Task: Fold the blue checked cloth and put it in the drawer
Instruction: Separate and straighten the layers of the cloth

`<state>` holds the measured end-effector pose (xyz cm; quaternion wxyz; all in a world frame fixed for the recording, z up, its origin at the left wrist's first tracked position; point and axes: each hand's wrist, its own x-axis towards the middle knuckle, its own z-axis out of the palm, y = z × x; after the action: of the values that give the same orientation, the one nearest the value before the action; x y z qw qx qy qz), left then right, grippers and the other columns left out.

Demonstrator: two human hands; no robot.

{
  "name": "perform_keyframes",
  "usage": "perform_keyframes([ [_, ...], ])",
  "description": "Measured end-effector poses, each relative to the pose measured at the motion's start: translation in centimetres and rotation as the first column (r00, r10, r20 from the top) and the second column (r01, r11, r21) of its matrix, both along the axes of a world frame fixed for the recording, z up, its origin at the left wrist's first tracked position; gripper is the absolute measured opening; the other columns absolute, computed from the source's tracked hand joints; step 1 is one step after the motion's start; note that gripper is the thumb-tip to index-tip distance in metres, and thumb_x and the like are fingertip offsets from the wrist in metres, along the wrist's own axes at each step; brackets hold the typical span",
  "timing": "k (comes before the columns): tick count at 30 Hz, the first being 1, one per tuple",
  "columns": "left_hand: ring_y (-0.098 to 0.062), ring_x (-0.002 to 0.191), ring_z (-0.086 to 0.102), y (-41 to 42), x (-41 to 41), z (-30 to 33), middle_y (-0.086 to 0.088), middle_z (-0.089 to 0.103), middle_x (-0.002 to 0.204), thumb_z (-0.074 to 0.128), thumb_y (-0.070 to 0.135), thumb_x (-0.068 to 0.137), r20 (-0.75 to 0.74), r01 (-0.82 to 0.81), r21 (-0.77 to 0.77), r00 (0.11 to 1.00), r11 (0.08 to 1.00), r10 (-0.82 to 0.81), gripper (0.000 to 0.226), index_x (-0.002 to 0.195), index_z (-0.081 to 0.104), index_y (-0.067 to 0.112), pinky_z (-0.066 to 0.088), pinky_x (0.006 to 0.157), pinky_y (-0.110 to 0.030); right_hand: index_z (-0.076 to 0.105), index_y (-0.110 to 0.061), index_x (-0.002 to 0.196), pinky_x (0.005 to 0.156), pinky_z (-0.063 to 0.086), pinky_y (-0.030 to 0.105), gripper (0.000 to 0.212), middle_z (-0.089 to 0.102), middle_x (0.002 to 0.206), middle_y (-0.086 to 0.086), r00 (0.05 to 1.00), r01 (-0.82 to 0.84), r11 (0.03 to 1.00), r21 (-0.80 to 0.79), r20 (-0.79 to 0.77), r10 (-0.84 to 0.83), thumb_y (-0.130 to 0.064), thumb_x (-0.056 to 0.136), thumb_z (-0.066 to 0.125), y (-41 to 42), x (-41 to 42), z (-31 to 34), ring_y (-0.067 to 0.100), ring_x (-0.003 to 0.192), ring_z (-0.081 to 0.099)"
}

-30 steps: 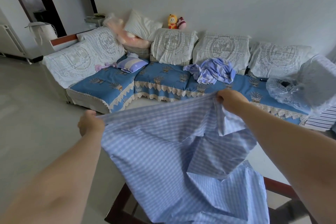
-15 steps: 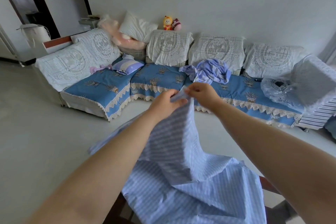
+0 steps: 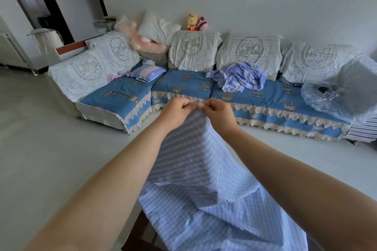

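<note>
The blue checked cloth (image 3: pixel 195 179) hangs doubled in front of me, its lower part spread over a dark table edge at the bottom. My left hand (image 3: pixel 175 113) and my right hand (image 3: pixel 218 114) are held out side by side, fingertips almost touching. Each pinches the cloth's top edge, the two corners brought together. No drawer is in view.
A long sofa (image 3: pixel 122 96) with blue seat covers and white lace backs runs across the room. A crumpled blue cloth (image 3: pixel 240 76) and a striped cushion (image 3: pixel 148 72) lie on it. A covered fan (image 3: pixel 344 87) stands at the right. Pale bare floor (image 3: pixel 51 149) lies between.
My hands, wide apart a second ago with the cloth stretched between them, have come together at the middle. The cloth now hangs folded in half.
</note>
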<state>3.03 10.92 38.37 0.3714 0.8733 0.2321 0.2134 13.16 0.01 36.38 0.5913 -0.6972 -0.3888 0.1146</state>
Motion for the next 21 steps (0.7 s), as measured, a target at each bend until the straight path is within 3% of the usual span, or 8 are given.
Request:
perform_keyframes([
  [2,-0.007,0.061,0.047,0.0,-0.2,0.2,0.004,0.056,0.067,0.053,0.029,0.096,-0.012,-0.018,0.033,1.0,0.999,0.018,0.028,0.085,0.066,0.007,0.036,0.057,-0.022,0.058,-0.015,0.086,0.06,0.037,0.02,0.01,0.052,0.066,0.001,0.996,-0.029,0.996,0.087,-0.08,0.036,-0.021,0.087,0.066,-0.1,-0.5,-0.3,0.01,0.062,0.045],
  [4,0.0,0.058,0.043,0.0,-0.4,0.6,0.011,0.049,0.062,0.051,0.024,0.097,0.037,-0.037,0.065,0.999,0.997,0.034,0.026,0.073,0.059,0.016,0.032,0.054,-0.016,0.049,-0.019,0.097,0.067,0.042,0.027,0.023,0.056,0.075,0.004,0.98,-0.11,0.985,0.131,-0.149,0.129,-0.024,0.086,0.068,-0.2,-0.5,-0.7,0.014,0.071,0.05],
  [6,0.001,0.058,0.042,-0.2,-0.6,1.1,0.013,0.047,0.062,0.049,0.019,0.098,0.095,-0.049,0.103,0.995,0.994,0.039,0.03,0.068,0.051,0.022,0.03,0.051,-0.009,0.048,-0.017,0.101,0.073,0.043,0.028,0.028,0.057,0.085,0.003,0.983,-0.179,0.983,-0.044,-0.051,0.177,-0.033,0.086,0.066,-0.4,-0.2,-1.0,0.013,0.076,0.051],
  [9,-0.001,0.064,0.045,-0.2,-0.7,1.4,0.01,0.051,0.068,0.045,0.017,0.1,0.146,-0.074,0.118,0.988,0.99,0.056,0.023,0.083,0.059,0.01,0.032,0.054,-0.011,0.056,-0.023,0.078,0.061,0.035,0.024,0.022,0.049,0.067,-0.007,0.968,-0.199,0.925,-0.323,0.081,0.236,-0.041,0.089,0.061,-1.0,0.6,-1.4,0.004,0.061,0.043],
  [12,0.0,0.064,0.043,0.2,-1.0,1.6,0.012,0.048,0.067,0.043,0.017,0.1,0.194,-0.104,0.115,0.978,0.988,0.08,0.022,0.089,0.059,0.006,0.032,0.054,-0.005,0.067,-0.033,0.084,0.065,0.039,0.011,0.008,0.06,0.07,-0.019,0.953,-0.303,0.901,-0.311,-0.069,0.296,-0.041,0.085,0.065,-1.6,1.7,-1.0,-0.013,0.064,0.052],
  [17,0.0,0.065,0.045,0.5,-1.1,2.1,0.006,0.051,0.07,0.043,0.016,0.1,0.243,-0.098,0.072,0.967,0.993,0.078,0.023,0.087,0.059,0.005,0.034,0.059,-0.006,0.059,-0.024,0.07,0.061,0.04,0.022,0.025,0.053,0.068,-0.003,0.919,-0.394,0.864,-0.313,-0.158,0.361,-0.038,0.091,0.058,-1.5,2.7,-0.3,0.009,0.06,0.049],
  [21,0.002,0.064,0.044,0.2,-0.9,2.9,0.011,0.05,0.068,0.044,0.018,0.1,0.223,-0.048,0.052,0.974,0.997,0.035,0.023,0.082,0.057,0.013,0.035,0.061,-0.009,0.054,-0.023,0.064,0.052,0.038,0.019,0.03,0.051,0.057,-0.008,0.904,-0.422,0.865,-0.27,-0.195,0.38,-0.033,0.091,0.059,-1.5,3.0,-0.4,0.005,0.049,0.046],
])
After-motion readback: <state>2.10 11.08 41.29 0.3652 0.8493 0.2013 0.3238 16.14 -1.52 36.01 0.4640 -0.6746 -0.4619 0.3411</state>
